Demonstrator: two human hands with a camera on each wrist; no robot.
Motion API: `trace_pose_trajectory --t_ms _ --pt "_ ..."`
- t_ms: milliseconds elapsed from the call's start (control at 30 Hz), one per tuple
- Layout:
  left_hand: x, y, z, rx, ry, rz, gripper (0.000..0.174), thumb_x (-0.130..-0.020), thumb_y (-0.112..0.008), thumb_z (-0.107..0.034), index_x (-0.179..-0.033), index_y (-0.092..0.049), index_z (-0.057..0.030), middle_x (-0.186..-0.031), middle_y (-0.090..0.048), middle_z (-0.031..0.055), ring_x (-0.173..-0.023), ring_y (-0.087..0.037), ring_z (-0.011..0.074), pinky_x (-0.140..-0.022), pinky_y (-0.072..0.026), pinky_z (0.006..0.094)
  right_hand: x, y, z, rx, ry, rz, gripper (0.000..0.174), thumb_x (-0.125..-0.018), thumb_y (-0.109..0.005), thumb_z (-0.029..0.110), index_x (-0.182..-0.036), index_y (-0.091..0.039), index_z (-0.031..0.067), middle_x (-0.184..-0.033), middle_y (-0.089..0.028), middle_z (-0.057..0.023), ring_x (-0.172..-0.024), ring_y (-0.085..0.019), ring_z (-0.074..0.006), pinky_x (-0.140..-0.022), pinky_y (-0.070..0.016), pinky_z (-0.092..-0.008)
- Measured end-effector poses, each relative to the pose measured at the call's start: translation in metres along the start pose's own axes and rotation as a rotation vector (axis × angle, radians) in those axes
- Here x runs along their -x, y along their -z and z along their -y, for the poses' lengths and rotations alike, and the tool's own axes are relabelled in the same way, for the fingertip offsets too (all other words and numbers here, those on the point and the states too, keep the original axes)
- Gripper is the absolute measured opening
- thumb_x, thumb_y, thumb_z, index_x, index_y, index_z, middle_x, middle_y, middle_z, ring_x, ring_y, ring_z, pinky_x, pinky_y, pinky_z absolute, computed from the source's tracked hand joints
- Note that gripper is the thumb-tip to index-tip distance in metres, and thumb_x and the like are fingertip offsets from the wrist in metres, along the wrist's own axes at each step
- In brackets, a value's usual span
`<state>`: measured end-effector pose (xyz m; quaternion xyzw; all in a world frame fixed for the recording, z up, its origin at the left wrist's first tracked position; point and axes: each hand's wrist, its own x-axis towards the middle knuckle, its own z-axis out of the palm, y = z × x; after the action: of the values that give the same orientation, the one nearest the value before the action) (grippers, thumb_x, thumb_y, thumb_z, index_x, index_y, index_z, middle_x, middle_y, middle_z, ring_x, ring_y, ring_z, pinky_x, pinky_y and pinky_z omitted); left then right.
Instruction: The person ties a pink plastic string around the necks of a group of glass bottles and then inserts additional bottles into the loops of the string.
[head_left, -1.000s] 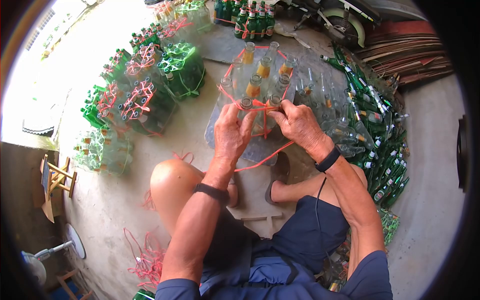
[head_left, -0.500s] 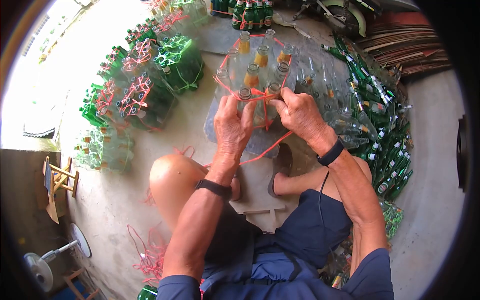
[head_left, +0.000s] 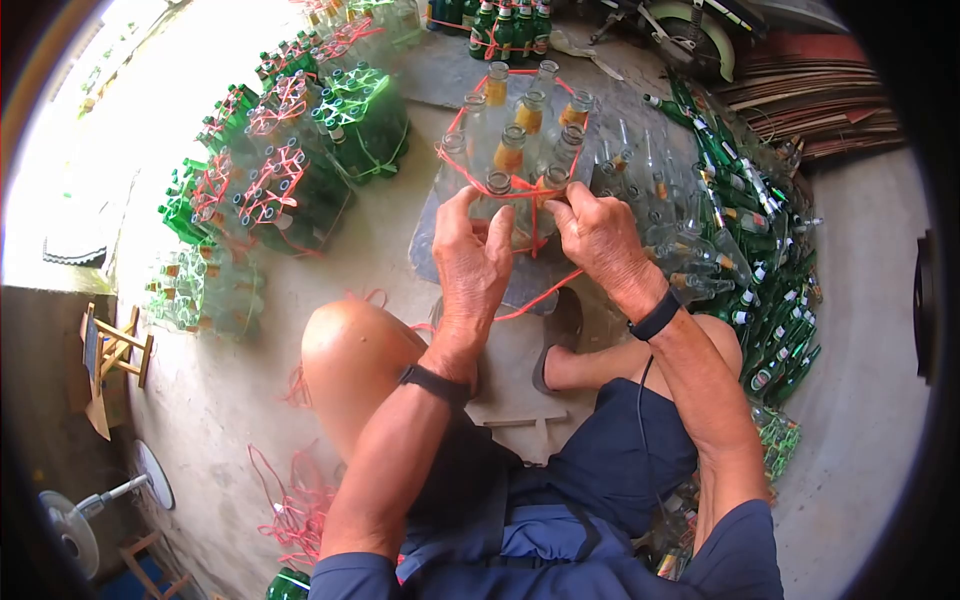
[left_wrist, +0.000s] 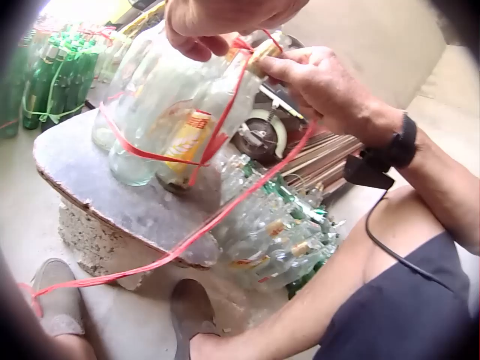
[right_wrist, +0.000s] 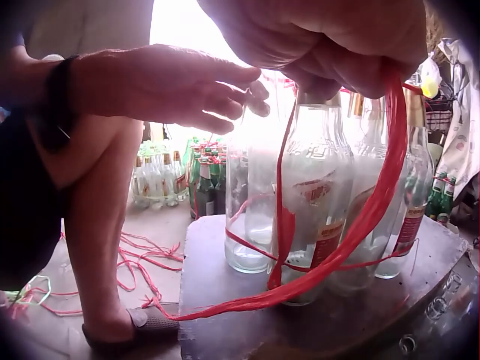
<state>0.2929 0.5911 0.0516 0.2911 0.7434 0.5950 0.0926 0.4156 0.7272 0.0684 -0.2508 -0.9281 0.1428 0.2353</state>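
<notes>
A cluster of clear glass bottles with yellow-orange labels stands upright on a grey slab. Red plastic twine loops round the bottles near their necks and again low down, with an upright strand joining the loops at the near side. My right hand pinches the twine beside the near right bottle neck, and a long tail hangs from it toward the floor. My left hand is at the near left neck, thumb apart from the fingers; in the right wrist view its fingers look loosely extended.
Tied bundles of green and clear bottles stand at the left. Loose bottles lie heaped at the right, near stacked brown sheets and a motorbike wheel. Tangled red twine lies on the floor beside a fan.
My left thumb and fingers have spread apart, and the left hand has come slightly off the twine at the near bottle. The right hand keeps its pinch at nearly the same place.
</notes>
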Motion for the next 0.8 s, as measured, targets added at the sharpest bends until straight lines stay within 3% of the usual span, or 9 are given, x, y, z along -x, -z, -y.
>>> trace_pose_trajectory --t_ms 67,167,233,267,367,400,667,733,800 --pt "0.010 0.004 -0.004 0.056 0.064 -0.056 0.024 -0.096 -0.075 -0.011 -0.116 -0.070 0.0019 -0.100 -0.069 0.0160 -0.072 -0.070 0.0210 -0.067 -0.0554 0.0370 0.000 -0.001 -0.001 0.001 -0.001 -0.014 0.020 -0.098 -0.072 0.017 -0.090 -0.061 0.0022 -0.066 -0.064 -0.0244 -0.067 -0.068 -0.0463 -0.057 -0.0538 -0.0532" --pt "0.015 0.007 -0.010 0.060 0.068 0.141 0.030 -0.096 -0.071 -0.006 -0.123 -0.066 0.0040 -0.104 -0.070 0.0188 -0.076 -0.073 0.0247 -0.071 -0.0572 0.0392 0.000 -0.002 0.001 0.023 -0.016 -0.013 0.021 -0.098 -0.072 0.018 -0.089 -0.061 0.0027 -0.065 -0.063 -0.0243 -0.066 -0.068 -0.0463 -0.057 -0.0535 -0.0533" --pt "0.017 -0.008 -0.013 0.041 -0.095 0.168 0.036 -0.095 -0.068 -0.002 -0.131 -0.062 0.0032 -0.106 -0.070 0.0228 -0.080 -0.074 0.0324 -0.075 -0.0587 0.0420 0.001 -0.003 0.001 0.030 -0.010 -0.026 0.022 -0.099 -0.071 0.019 -0.089 -0.061 0.0029 -0.065 -0.063 -0.0241 -0.066 -0.068 -0.0458 -0.056 -0.0536 -0.0530" --pt "0.016 -0.016 -0.013 0.076 -0.009 0.240 0.038 -0.097 -0.062 -0.001 -0.134 -0.060 0.0021 -0.111 -0.069 0.0264 -0.090 -0.073 0.0419 -0.081 -0.0587 0.0468 0.001 -0.004 0.001 0.033 -0.004 -0.035 0.022 -0.099 -0.071 0.020 -0.089 -0.061 0.0030 -0.064 -0.063 -0.0239 -0.065 -0.068 -0.0452 -0.056 -0.0536 -0.0527" --pt "0.019 -0.041 -0.011 0.004 -0.127 0.093 0.038 -0.103 -0.057 -0.006 -0.140 -0.059 0.0008 -0.126 -0.070 0.0279 -0.106 -0.075 0.0354 -0.090 -0.0580 0.0433 0.002 -0.003 0.002 0.052 -0.008 0.000 0.022 -0.101 -0.068 0.022 -0.090 -0.061 0.0036 -0.063 -0.064 -0.0230 -0.064 -0.069 -0.0436 -0.056 -0.0541 -0.0519" --pt "0.017 -0.043 -0.007 0.039 -0.054 0.169 0.044 -0.105 -0.054 -0.007 -0.148 -0.053 -0.0002 -0.133 -0.066 0.0304 -0.118 -0.070 0.0402 -0.099 -0.0545 0.0451 0.004 -0.003 0.004 0.055 -0.008 0.000 0.022 -0.101 -0.068 0.022 -0.090 -0.061 0.0036 -0.063 -0.064 -0.0230 -0.064 -0.069 -0.0436 -0.056 -0.0541 -0.0519" --pt "0.013 -0.056 0.004 0.206 -0.064 0.079 0.038 -0.105 -0.057 -0.007 -0.142 -0.058 -0.0011 -0.127 -0.071 0.0253 -0.116 -0.071 0.0396 -0.096 -0.0559 0.0436 0.006 0.006 0.009 0.118 0.052 0.023 0.014 -0.097 -0.061 0.012 -0.088 -0.055 0.0042 -0.063 -0.066 -0.0181 -0.061 -0.071 -0.0391 -0.054 -0.0566 -0.0484" --pt "0.010 -0.062 0.009 0.141 -0.226 0.009 0.033 -0.104 -0.060 -0.008 -0.136 -0.062 -0.0012 -0.128 -0.071 0.0243 -0.116 -0.072 0.0385 -0.096 -0.0559 0.0425 0.006 0.009 0.008 0.139 0.070 0.028 0.014 -0.096 -0.062 0.012 -0.088 -0.054 0.0042 -0.064 -0.066 -0.0176 -0.061 -0.071 -0.0387 -0.054 -0.0563 -0.0484" --pt "0.008 -0.065 0.013 0.153 -0.231 0.024 0.037 -0.104 -0.061 -0.008 -0.141 -0.059 -0.0016 -0.129 -0.069 0.0256 -0.118 -0.069 0.0420 -0.095 -0.0563 0.0451 0.005 0.015 0.012 0.161 0.093 0.028 0.014 -0.096 -0.062 0.011 -0.087 -0.053 0.0043 -0.064 -0.066 -0.0171 -0.062 -0.071 -0.0384 -0.054 -0.0560 -0.0484"
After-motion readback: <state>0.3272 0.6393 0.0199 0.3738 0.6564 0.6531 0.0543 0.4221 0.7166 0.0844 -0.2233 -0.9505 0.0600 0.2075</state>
